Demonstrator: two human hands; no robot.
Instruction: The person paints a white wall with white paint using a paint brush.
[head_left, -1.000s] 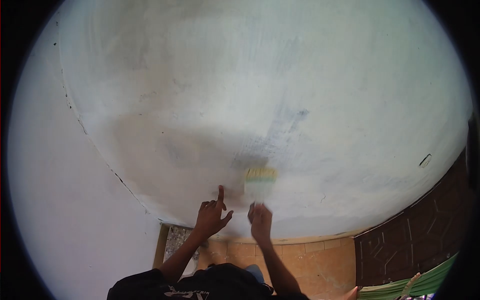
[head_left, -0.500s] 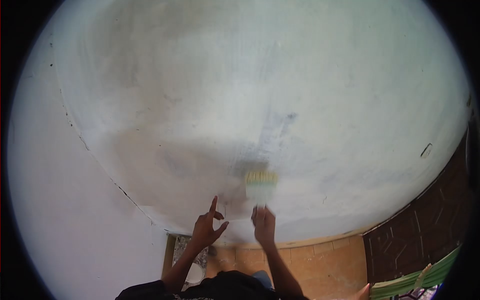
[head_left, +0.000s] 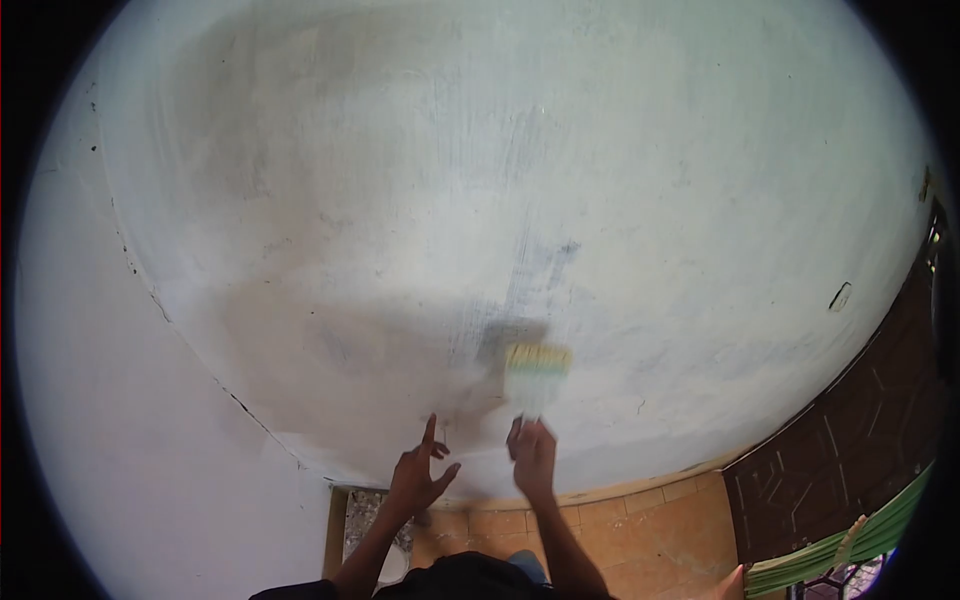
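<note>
A wide paintbrush [head_left: 538, 378] with pale yellow bristles is gripped by its handle in my right hand [head_left: 532, 458], bristles pointing up. It overlaps the whitish wall [head_left: 640, 260] ahead of me, and its dark shadow falls just up and left of the bristles. Streaky bluish brush marks run up the wall above it. To the left, my left hand [head_left: 418, 480] is raised before the lower wall, empty, with the index finger stretched up and the thumb apart.
A white container [head_left: 396, 562] stands low at left beside a speckled surface [head_left: 362, 515]. Orange floor tiles [head_left: 640, 540] meet the wall's foot. At right are a dark patterned door [head_left: 820, 470] and green cloth [head_left: 850, 560]. A crack [head_left: 240, 404] follows the left corner.
The paintbrush and my right hand have shifted slightly to the right in view. My left hand sits a little lower, with the same finger pose. The view has tilted slightly.
</note>
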